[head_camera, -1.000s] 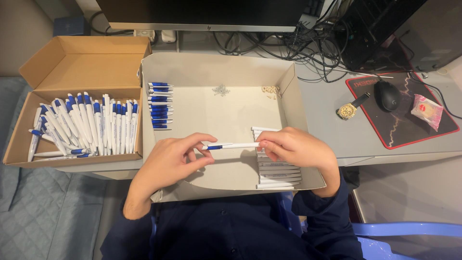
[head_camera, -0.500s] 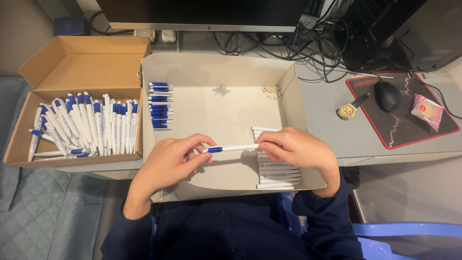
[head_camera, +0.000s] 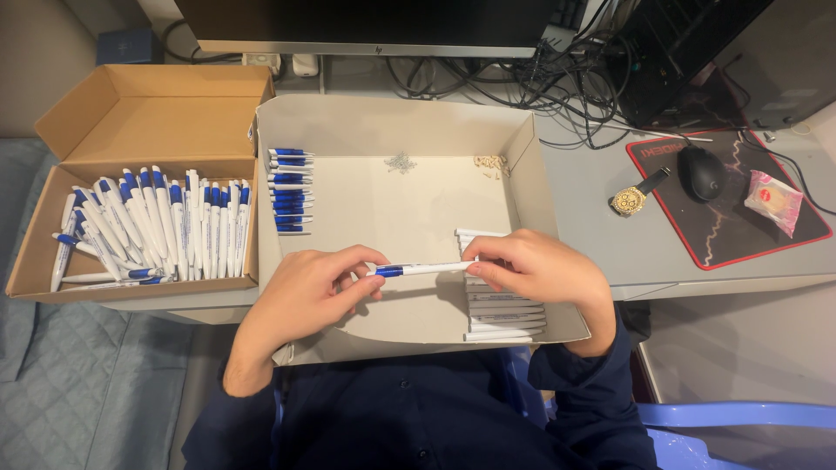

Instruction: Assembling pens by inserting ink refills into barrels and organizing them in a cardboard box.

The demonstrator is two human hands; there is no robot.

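Over the shallow tray's (head_camera: 531, 174) near half, left hand (head_camera: 300, 300) and right hand (head_camera: 540, 270) pinch 1 white-and-blue pen (head_camera: 422, 269) level, fingers closed on either end. Bare tray floor behind; white barrels (head_camera: 505, 313) stacked beneath right hand.

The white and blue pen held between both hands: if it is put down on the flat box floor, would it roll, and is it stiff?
The pen looks round and slim, so it may roll. Spanning both hands unbent, it is probably stiff and light.
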